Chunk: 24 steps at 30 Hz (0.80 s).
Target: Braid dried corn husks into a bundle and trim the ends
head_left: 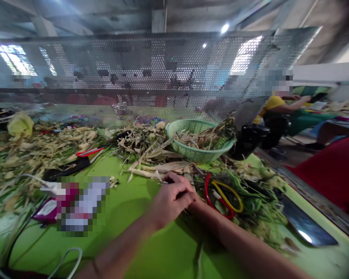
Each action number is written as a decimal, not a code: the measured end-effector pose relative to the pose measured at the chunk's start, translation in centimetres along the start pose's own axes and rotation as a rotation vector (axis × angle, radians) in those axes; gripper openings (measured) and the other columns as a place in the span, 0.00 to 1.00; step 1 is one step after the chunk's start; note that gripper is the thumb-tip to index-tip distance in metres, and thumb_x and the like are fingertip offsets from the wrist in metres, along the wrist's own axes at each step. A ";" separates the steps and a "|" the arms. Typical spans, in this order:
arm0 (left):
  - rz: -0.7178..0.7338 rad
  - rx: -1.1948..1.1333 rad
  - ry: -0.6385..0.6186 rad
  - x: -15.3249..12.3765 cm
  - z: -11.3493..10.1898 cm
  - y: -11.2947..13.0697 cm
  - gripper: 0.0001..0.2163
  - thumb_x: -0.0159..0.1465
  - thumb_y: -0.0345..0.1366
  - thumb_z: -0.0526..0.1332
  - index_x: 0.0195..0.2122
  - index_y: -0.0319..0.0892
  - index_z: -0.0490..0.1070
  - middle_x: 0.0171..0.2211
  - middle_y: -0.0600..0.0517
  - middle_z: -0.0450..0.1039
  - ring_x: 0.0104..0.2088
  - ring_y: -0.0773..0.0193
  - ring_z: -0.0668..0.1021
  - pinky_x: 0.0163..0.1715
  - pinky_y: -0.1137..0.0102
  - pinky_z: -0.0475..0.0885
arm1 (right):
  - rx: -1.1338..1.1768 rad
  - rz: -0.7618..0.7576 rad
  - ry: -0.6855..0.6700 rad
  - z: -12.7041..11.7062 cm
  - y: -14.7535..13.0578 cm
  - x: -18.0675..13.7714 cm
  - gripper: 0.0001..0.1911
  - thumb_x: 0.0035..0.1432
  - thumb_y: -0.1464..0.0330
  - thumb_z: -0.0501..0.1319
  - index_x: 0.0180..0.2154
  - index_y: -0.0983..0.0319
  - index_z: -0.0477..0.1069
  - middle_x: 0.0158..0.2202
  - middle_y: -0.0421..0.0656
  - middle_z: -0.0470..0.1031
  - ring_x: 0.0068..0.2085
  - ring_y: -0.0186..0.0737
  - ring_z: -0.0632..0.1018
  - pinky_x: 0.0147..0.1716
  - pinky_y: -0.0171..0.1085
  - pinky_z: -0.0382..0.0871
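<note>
My left hand [165, 199] and my right hand [192, 197] meet over the middle of the green table. The left one lies across the front of the right, its fingers curled in, and whatever they hold, if anything, is hidden. Most of my right hand's fingers are covered by the left. Pale dried husks [168, 167] lie just beyond the fingertips. To the right of my hands rest scissors with red handles [207, 192] and a yellow-handled pair [235, 197], close together.
A light green plastic basket [197, 155] holds dry husks. More husks [61, 147] are heaped at left. A phone [311, 224] lies at right, a pink pouch [48, 209] and white cable [75, 252] at left. A perforated metal screen [133, 73] stands behind; a person in yellow [272, 104] sits beyond.
</note>
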State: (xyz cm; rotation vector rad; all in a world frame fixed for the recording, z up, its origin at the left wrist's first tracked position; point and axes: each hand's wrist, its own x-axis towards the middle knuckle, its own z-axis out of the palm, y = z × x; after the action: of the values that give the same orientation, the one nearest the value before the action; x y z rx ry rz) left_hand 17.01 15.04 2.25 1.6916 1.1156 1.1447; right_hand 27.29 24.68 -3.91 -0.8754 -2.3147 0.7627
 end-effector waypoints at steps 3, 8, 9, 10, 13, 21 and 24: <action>-0.087 -0.025 0.098 -0.3 -0.4 -1.3 0.14 0.64 0.43 0.55 0.29 0.39 0.71 0.23 0.55 0.66 0.26 0.70 0.67 0.27 0.75 0.61 | 0.022 -0.048 -0.014 -0.3 -0.4 -0.3 0.07 0.49 0.70 0.58 0.34 0.61 0.69 0.31 0.41 0.75 0.31 0.39 0.74 0.31 0.34 0.65; -0.139 -0.031 0.120 -1.4 -0.5 -1.4 0.16 0.65 0.45 0.53 0.30 0.39 0.71 0.21 0.55 0.64 0.24 0.70 0.66 0.25 0.75 0.59 | 0.011 -0.013 0.002 -0.1 -0.7 -0.2 0.06 0.53 0.68 0.57 0.34 0.61 0.69 0.30 0.40 0.75 0.30 0.38 0.75 0.30 0.33 0.64; -0.123 -0.010 0.113 -1.5 -0.4 -1.2 0.16 0.65 0.45 0.53 0.30 0.39 0.72 0.22 0.54 0.65 0.25 0.70 0.66 0.26 0.75 0.60 | 0.002 0.007 0.006 0.0 -0.7 -0.1 0.06 0.53 0.67 0.57 0.34 0.61 0.69 0.29 0.40 0.75 0.30 0.38 0.75 0.29 0.33 0.64; -0.107 0.014 0.105 -1.5 -0.3 -1.2 0.15 0.65 0.44 0.53 0.30 0.39 0.72 0.22 0.54 0.66 0.26 0.69 0.67 0.27 0.74 0.60 | -0.005 0.024 0.010 0.0 -0.6 0.0 0.06 0.54 0.67 0.56 0.33 0.61 0.70 0.28 0.40 0.75 0.29 0.38 0.74 0.29 0.33 0.64; -0.087 0.044 0.106 -1.5 -0.2 -1.0 0.14 0.65 0.42 0.54 0.30 0.39 0.73 0.23 0.53 0.67 0.26 0.69 0.67 0.26 0.74 0.60 | -0.001 0.038 0.007 0.0 -0.6 0.1 0.07 0.55 0.66 0.56 0.34 0.62 0.70 0.29 0.40 0.75 0.30 0.38 0.75 0.30 0.34 0.65; -0.200 -0.154 0.215 -1.2 -0.8 -1.1 0.15 0.64 0.46 0.54 0.32 0.39 0.71 0.21 0.55 0.64 0.22 0.71 0.65 0.23 0.75 0.59 | 0.018 -0.014 0.016 -0.5 -1.6 -0.2 0.05 0.49 0.70 0.54 0.30 0.61 0.68 0.28 0.42 0.75 0.30 0.39 0.74 0.28 0.33 0.63; -0.205 -0.212 0.252 -1.2 -0.8 -1.6 0.16 0.64 0.46 0.53 0.33 0.38 0.71 0.20 0.56 0.62 0.22 0.71 0.64 0.22 0.75 0.59 | 0.009 0.014 0.009 -0.3 -1.8 -0.2 0.06 0.52 0.71 0.53 0.31 0.61 0.68 0.28 0.42 0.75 0.29 0.37 0.73 0.28 0.33 0.62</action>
State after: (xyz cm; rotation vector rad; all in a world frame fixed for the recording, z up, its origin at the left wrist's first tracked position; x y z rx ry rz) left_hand 15.62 14.50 0.68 1.2657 1.2409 1.3170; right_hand 26.91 23.51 -2.60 -0.8906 -2.2976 0.7737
